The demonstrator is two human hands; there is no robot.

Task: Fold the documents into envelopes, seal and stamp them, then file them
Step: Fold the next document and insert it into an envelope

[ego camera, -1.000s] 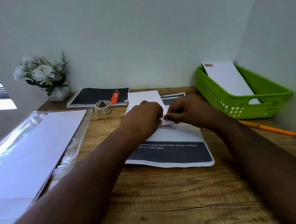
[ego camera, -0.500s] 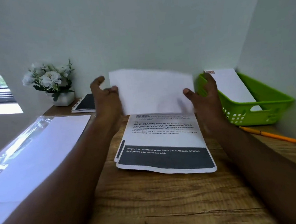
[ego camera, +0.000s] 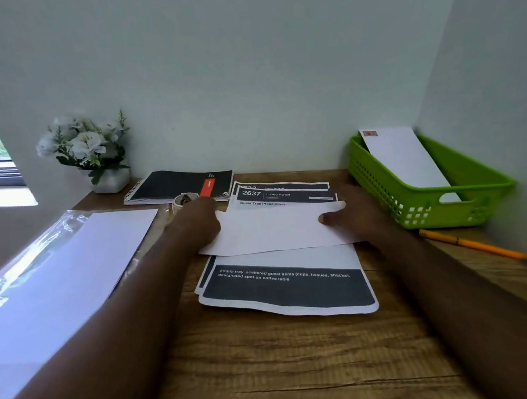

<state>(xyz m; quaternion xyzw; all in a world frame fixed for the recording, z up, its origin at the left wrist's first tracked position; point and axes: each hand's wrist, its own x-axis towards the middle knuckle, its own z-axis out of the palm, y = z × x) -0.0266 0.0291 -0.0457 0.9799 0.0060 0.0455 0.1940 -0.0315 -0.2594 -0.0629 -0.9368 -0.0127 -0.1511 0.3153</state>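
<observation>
**On the counter, both hands at the ends of a white envelope**

On the wooden counter (ego camera: pixel 291 367), in the head view, a stack of printed documents (ego camera: pixel 285 289) lies near the middle, its dark lower band facing the person and its near edge lifting in a slight wave. Across the stack lies a white envelope (ego camera: pixel 275 230), long side running left to right, covering the middle of the top sheet; the dark header of the documents shows beyond its far edge. The left hand (ego camera: pixel 198 223) holds the envelope's left end, fingers curled at the edge. The right hand (ego camera: pixel 350 215) holds the right end, thumb on top of the paper.

Left of the documents, a clear plastic sleeve of blank white envelopes (ego camera: pixel 70 279) runs along the counter's left edge. Beyond the documents, by the back wall, lie a black spiral notebook (ego camera: pixel 178 185) and a small roll of stamps (ego camera: pixel 183 201), which sits just beside the left hand. A white flower pot (ego camera: pixel 90 151) stands in the far left corner.

Right of the documents, a green basket (ego camera: pixel 450 210) fills the far right corner, with one stamped envelope (ego camera: pixel 403 157) leaning inside. A yellow pencil (ego camera: pixel 475 245) lies near the basket's front wall. Bare wood stretches between the documents' near edge and the person.
</observation>
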